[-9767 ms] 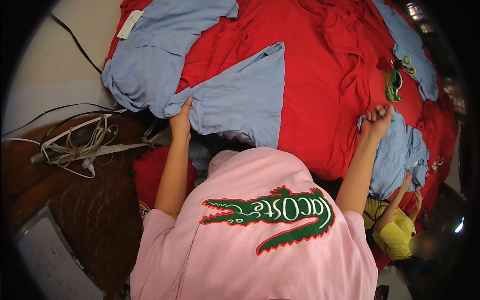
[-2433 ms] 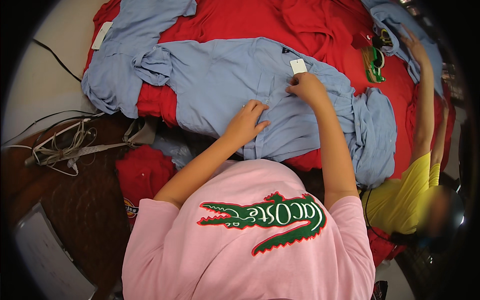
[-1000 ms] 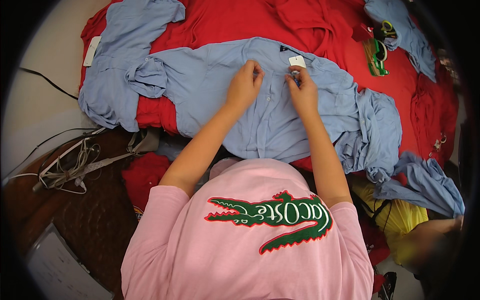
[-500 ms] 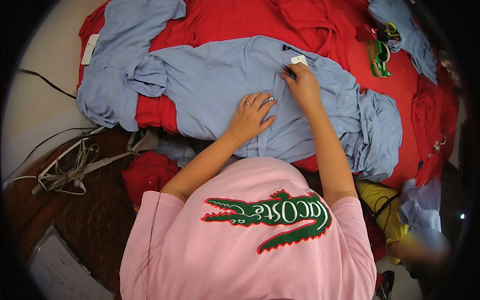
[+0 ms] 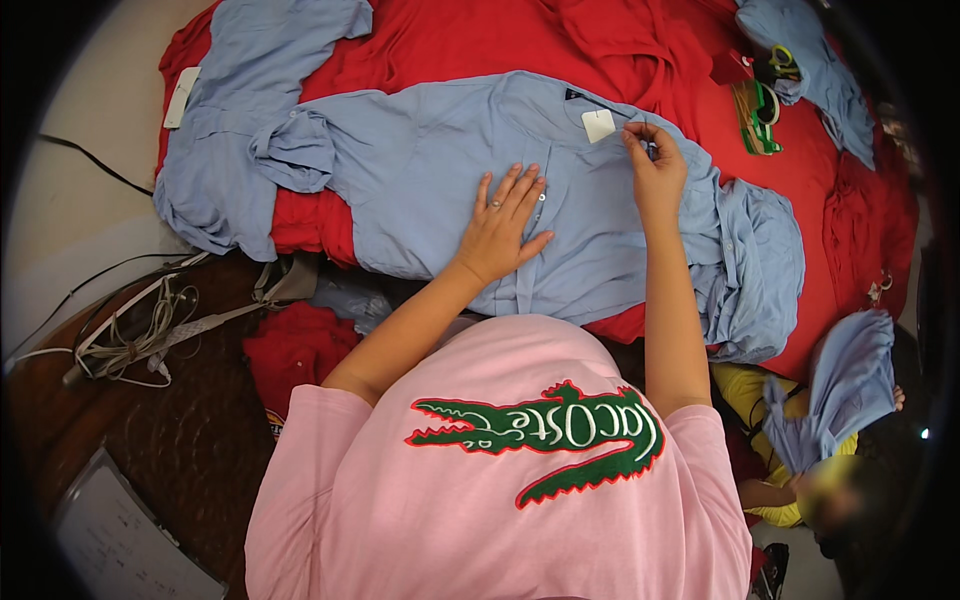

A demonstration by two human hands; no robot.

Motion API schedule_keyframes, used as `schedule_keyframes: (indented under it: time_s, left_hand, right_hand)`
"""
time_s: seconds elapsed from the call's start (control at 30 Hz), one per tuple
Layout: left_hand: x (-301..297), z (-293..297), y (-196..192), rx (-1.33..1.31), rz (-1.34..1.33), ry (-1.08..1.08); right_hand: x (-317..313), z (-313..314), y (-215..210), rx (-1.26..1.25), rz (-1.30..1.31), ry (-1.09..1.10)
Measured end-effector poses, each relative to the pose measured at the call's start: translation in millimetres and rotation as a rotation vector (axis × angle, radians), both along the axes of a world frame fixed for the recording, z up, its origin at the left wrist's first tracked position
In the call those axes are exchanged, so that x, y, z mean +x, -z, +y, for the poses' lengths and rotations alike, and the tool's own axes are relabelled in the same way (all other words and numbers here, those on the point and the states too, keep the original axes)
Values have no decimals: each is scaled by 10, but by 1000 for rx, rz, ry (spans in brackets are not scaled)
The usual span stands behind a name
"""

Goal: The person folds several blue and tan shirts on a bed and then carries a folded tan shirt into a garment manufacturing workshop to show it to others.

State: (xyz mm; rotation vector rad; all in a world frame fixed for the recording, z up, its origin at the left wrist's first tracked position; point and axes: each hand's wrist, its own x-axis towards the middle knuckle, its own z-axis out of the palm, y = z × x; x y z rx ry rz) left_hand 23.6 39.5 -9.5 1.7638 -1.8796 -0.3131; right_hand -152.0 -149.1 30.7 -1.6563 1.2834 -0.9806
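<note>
Blue shirt lies spread over red cloth, straight in front of me. Left hand flat, fingers spread, gripping nothing — probably to stop shirt sliding. Right hand half-curled beside white tag — can't tell if anything's pinched there.

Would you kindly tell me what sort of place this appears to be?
Probably a garment workroom: a blue shirt with a white tag lies over red cloth, with yellow-handled scissors nearby.

A wrinkled light-blue shirt lies spread sideways over red cloth.
</note>
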Motion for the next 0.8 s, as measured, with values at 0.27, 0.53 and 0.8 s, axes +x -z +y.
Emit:
schedule_keyframes:
  time_s: [0.27, 0.53, 0.8]
  left_hand:
    - [-53, -52, -36, 41, -52, -12]
    - [71, -637, -155, 53, 324, -282]
    - [208, -957, -291, 308, 331, -196]
  right_hand:
    - [275, 618, -10, 12, 520, -324]
    - [-85, 207, 95, 229, -1, -115]
    - [-280, 622, -381, 468, -254, -123]
